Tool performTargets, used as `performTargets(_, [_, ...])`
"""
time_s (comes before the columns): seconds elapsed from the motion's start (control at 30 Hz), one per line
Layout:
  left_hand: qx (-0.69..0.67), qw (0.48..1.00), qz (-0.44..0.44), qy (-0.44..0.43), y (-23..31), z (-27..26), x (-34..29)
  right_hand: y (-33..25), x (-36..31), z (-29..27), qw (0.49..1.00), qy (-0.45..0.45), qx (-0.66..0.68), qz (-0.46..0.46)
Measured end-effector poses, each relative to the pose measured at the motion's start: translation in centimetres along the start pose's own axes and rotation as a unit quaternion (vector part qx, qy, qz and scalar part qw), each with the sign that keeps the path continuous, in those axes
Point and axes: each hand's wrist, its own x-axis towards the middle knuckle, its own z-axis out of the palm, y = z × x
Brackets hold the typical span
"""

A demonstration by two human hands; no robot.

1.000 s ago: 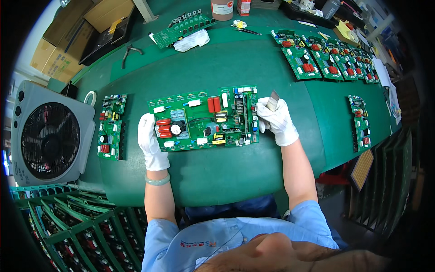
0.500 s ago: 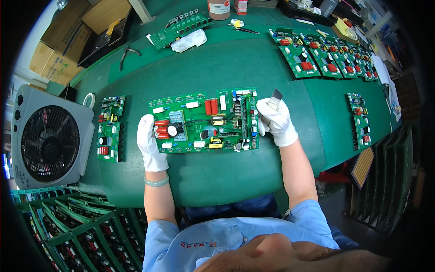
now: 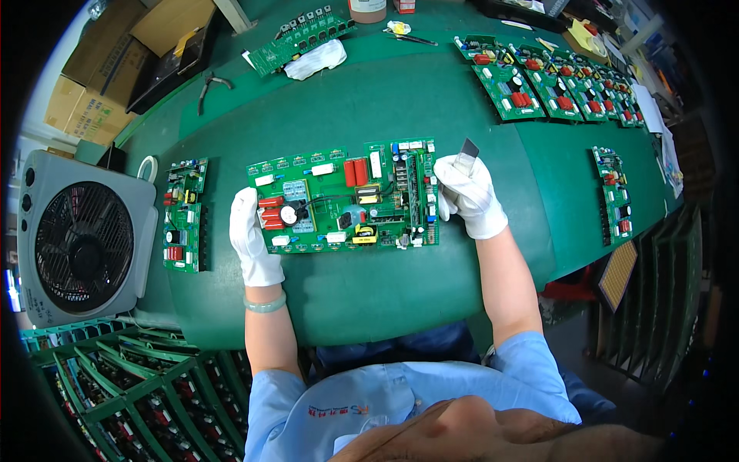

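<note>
A large green circuit board (image 3: 323,208) is in front of me, carrying red capacitors, white blocks, black wires and a dense strip of parts at its right end. My left hand (image 3: 250,239), in a white glove, is closed on the board's left edge; its thumb lies along the side. At the right edge my gloved right hand (image 3: 469,194) is closed around a flat tool (image 3: 469,147) with a dark rectangular end pointing up and away. That hand's lower fingers reach the board's edge; whether they also grip it is hard to see.
Further boards stand left (image 3: 185,215), right (image 3: 613,196) and in a row at the far right (image 3: 508,85). Pliers (image 3: 212,91), a white cloth (image 3: 317,60) and an upturned board (image 3: 300,45) lie at the back. A fan (image 3: 88,239) stands left, above green racks (image 3: 138,385).
The whole view has shifted slightly, so the board and table sit a little higher. Both hands keep their hold, and the flat tool stays in my right hand.
</note>
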Motion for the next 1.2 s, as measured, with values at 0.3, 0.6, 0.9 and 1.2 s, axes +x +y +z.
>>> performTargets(0.3, [-0.018,1.0,-0.013,0.008,0.3,0.6,-0.2,0.0,0.2,0.1,1.0,0.019,-0.013,0.014])
performTargets(0.6, [-0.025,0.999,-0.021,0.002,0.1,-0.3,-0.2,-0.1,0.2,0.4,1.0,0.018,-0.014,0.001])
performTargets(0.9, [0.007,1.0,-0.02,-0.011,0.0,-0.5,-0.1,-0.4,0.1,0.6,0.999,0.03,-0.032,0.004])
performTargets(1.2, [-0.002,1.0,-0.021,0.015,0.1,-0.1,0.0,-0.2,0.1,0.6,0.999,0.042,-0.023,0.002])
